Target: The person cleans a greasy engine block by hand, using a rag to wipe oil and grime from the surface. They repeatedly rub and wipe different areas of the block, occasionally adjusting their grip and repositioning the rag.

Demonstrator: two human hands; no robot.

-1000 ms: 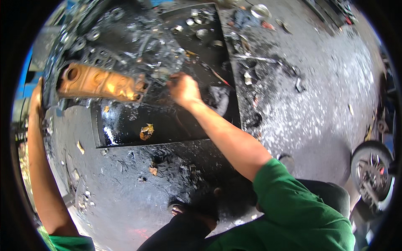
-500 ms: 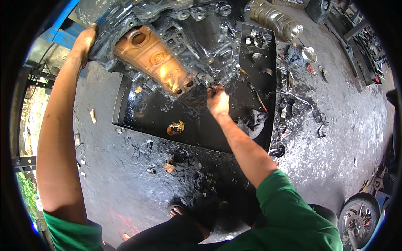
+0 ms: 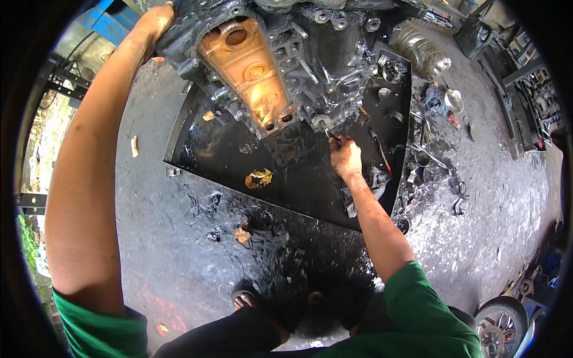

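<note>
1. Engine block: sooty black and dark grey, flecked with silvery glints.
2. Panel on the block: coppery orange — brightest gold toward its lower end.
3. Tray: glossy black.
4. Leaf: yellow, blotched brown.
5. Rag: grey.
6. Floor: grey, stained black, speckled white at right — a red smear lower left.
7. Sleeves: plain green.
8. Trousers: black.
9. Frame, upper left: blue.
</note>
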